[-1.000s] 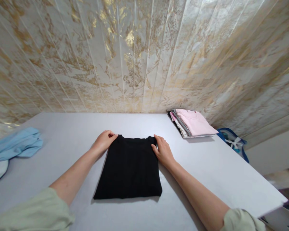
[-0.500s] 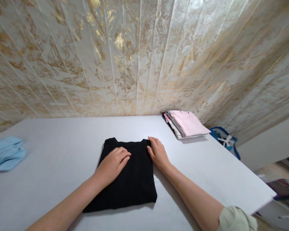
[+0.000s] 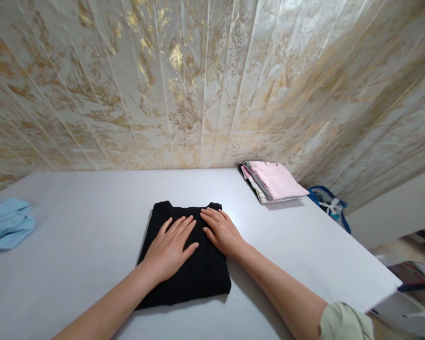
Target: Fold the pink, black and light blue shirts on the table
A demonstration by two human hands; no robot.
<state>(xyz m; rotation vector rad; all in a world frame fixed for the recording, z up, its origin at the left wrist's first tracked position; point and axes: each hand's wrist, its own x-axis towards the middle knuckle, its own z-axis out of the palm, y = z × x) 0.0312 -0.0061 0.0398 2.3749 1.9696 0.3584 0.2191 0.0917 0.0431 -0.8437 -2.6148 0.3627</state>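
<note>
I have the left hand palm down on the black top, fingers spread, gripping nothing. My right hand lies over its far right part, fingers extended and close together, also gripping nothing. The top lies folded, near and central on the table. I see a clothes pile far right, a blue cloth left.

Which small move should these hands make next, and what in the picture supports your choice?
Probably a light smoothing stroke by the left hand toward the near edge of the black garment. That palm faces down on the folded cloth, fingers spread rather than pinching, while the right hand rests by the far right corner and could steady it.
</note>
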